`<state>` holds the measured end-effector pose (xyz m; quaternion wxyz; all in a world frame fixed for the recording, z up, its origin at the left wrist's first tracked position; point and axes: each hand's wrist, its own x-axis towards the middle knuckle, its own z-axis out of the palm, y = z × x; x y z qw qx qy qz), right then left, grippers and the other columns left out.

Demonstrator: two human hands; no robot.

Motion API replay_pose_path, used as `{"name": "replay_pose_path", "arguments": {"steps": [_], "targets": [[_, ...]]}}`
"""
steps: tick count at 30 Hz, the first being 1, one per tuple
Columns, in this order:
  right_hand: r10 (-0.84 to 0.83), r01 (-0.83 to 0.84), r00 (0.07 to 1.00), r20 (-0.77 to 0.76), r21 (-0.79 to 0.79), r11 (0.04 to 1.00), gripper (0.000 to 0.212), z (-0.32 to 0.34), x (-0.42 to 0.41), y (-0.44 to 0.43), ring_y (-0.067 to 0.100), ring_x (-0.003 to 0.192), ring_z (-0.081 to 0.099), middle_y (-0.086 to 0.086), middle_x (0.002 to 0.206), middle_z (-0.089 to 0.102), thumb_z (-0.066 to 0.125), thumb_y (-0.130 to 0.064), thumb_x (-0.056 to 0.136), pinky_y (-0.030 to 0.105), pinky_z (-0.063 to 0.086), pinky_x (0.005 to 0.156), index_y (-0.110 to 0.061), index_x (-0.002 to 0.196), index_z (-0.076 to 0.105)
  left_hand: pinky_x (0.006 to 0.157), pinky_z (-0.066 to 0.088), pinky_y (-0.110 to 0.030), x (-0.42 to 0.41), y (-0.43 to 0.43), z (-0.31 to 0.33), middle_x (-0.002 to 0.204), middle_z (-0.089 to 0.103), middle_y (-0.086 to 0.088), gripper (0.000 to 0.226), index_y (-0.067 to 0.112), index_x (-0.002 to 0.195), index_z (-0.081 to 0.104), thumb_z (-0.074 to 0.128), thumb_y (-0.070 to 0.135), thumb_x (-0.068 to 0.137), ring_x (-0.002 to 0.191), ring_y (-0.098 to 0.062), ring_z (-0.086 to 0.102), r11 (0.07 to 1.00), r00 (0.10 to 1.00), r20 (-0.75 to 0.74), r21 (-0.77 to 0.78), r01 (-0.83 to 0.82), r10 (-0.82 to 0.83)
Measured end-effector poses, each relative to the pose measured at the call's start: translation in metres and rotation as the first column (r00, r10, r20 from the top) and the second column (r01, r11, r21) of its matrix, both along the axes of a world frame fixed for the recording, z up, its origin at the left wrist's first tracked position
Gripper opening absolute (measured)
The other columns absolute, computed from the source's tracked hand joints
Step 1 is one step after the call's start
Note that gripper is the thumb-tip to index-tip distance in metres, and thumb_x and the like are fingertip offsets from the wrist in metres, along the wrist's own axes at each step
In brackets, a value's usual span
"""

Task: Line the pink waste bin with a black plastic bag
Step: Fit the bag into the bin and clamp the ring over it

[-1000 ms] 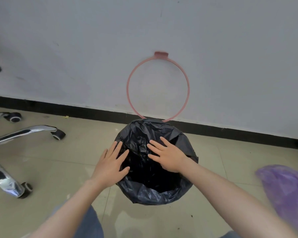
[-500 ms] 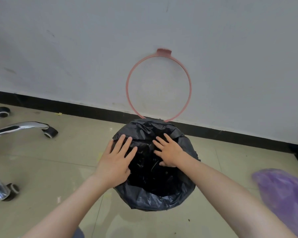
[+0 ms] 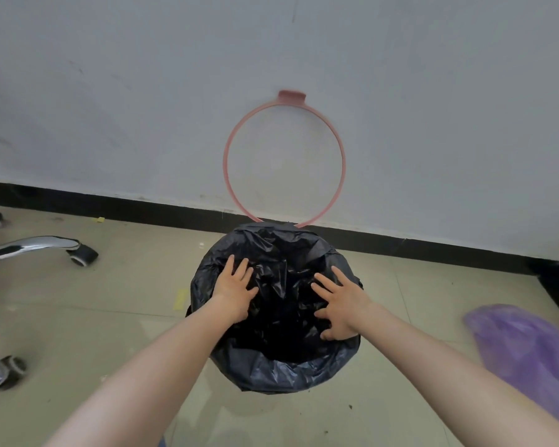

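A black plastic bag (image 3: pixel 281 372) covers the waste bin on the floor; its edge is folded over the rim and hides the bin's pink body. The bin's pink ring (image 3: pixel 284 159) stands tipped up against the white wall behind it. My left hand (image 3: pixel 234 290) lies with straight, spread fingers on the bag at the left side of the opening. My right hand (image 3: pixel 342 309) lies flat with spread fingers on the bag at the right side of the opening. Both hands press the plastic; neither grips it.
Chrome chair legs with castors (image 3: pixel 78 253) reach in from the left over the tiled floor. A purple plastic bag (image 3: pixel 523 350), blurred, is at the right edge. A black skirting board (image 3: pixel 110 204) runs along the wall's foot.
My two hands have moved apart, the left toward the left rim and the right toward the right rim, over the bag's opening.
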<state>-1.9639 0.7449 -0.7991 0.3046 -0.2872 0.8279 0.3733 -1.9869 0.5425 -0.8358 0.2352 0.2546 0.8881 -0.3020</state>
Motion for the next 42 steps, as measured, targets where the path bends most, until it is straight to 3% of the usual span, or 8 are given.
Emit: {"name": "replay_pose_path", "arguments": {"steps": [7,14,20,24,28,32,38,42], "targets": [[-0.143,0.142,0.990,0.013,0.040,0.989,0.073,0.000,0.001,0.008,0.026,0.145,-0.008,0.009,0.158,0.005,0.018,-0.069,0.087,0.050,-0.016,0.114,-0.025,0.144,0.027,0.113,-0.012,-0.050,-0.002,0.005,-0.005,0.157,-0.002,-0.011,0.060,0.019,0.146,0.010,0.027,0.046,0.095,0.143,-0.031,-0.012,0.996,0.998,-0.042,-0.081,-0.047,0.044],[-0.259,0.322,0.946,0.195,-0.472,0.821,0.061,0.031,0.042,-0.008,0.021,0.146,0.005,0.007,0.157,0.016,0.023,-0.062,0.091,0.043,-0.003,0.118,-0.030,0.142,0.030,0.116,-0.002,-0.046,0.049,0.001,0.039,0.154,0.022,-0.006,0.052,0.024,0.142,0.027,0.025,0.046,0.095,0.144,-0.024,0.009,0.819,0.962,0.222,0.515,-0.253,0.158],[-0.323,0.500,0.823,0.466,-0.327,0.802,0.061,0.039,0.072,-0.023,0.030,0.126,0.044,0.007,0.139,0.050,0.020,-0.060,0.093,0.038,0.034,0.101,-0.023,0.136,0.041,0.117,0.006,-0.038,0.100,-0.027,0.047,0.124,0.060,-0.002,0.061,0.023,0.124,0.055,0.029,0.063,0.086,0.125,-0.020,0.042,0.829,0.952,0.261,0.490,-0.271,0.158],[-0.385,0.595,0.716,0.582,-0.221,0.773,0.071,0.039,0.059,-0.034,0.026,0.133,0.038,0.006,0.145,0.043,0.016,-0.066,0.089,0.038,0.029,0.107,-0.019,0.137,0.042,0.118,0.000,-0.037,0.100,-0.034,0.039,0.109,0.066,-0.004,0.079,0.016,0.111,0.063,0.020,0.073,0.077,0.116,-0.019,0.045,0.806,0.969,0.234,0.555,-0.204,0.084],[-0.102,0.174,0.976,0.190,-0.409,0.896,0.064,0.014,0.031,-0.048,0.030,0.141,0.022,0.013,0.150,0.032,0.026,-0.060,0.092,0.046,0.020,0.114,-0.019,0.140,0.035,0.115,0.000,-0.031,0.096,-0.050,0.028,0.098,0.070,0.001,0.104,0.017,0.096,0.070,-0.003,0.083,0.064,0.106,-0.016,0.049,0.720,0.995,0.091,0.689,-0.086,0.033],[0.378,-0.378,0.926,-0.025,-0.038,0.925,0.060,-0.026,-0.006,-0.056,0.029,0.144,-0.011,0.013,0.158,0.000,0.034,-0.049,0.095,0.052,-0.004,0.116,-0.019,0.145,0.022,0.112,0.024,-0.037,0.095,-0.060,0.009,0.065,0.070,0.009,0.065,0.022,0.065,0.072,0.024,0.063,0.082,0.079,-0.010,0.059,0.667,0.985,-0.172,0.736,0.114,0.022],[0.325,-0.293,0.945,-0.029,0.363,0.885,0.062,-0.062,-0.045,-0.032,0.029,0.144,-0.015,0.009,0.158,-0.009,0.030,-0.050,0.096,0.057,-0.009,0.113,-0.026,0.148,0.005,0.102,0.040,-0.032,0.094,-0.062,-0.009,0.046,0.059,0.018,0.054,0.030,0.048,0.067,0.036,0.060,0.080,0.061,0.001,0.056,0.627,0.940,-0.342,0.735,0.258,0.013],[0.182,-0.178,0.980,-0.077,0.054,0.983,0.055,-0.059,-0.030,-0.051,0.035,0.143,0.012,0.017,0.154,0.019,0.032,-0.044,0.096,0.054,0.000,0.117,-0.014,0.143,0.028,0.104,0.021,-0.032,0.094,-0.062,-0.014,0.050,0.062,0.016,0.053,0.027,0.050,0.068,0.038,0.058,0.081,0.065,-0.004,0.058,0.590,0.933,-0.359,0.757,0.280,0.018]]}}
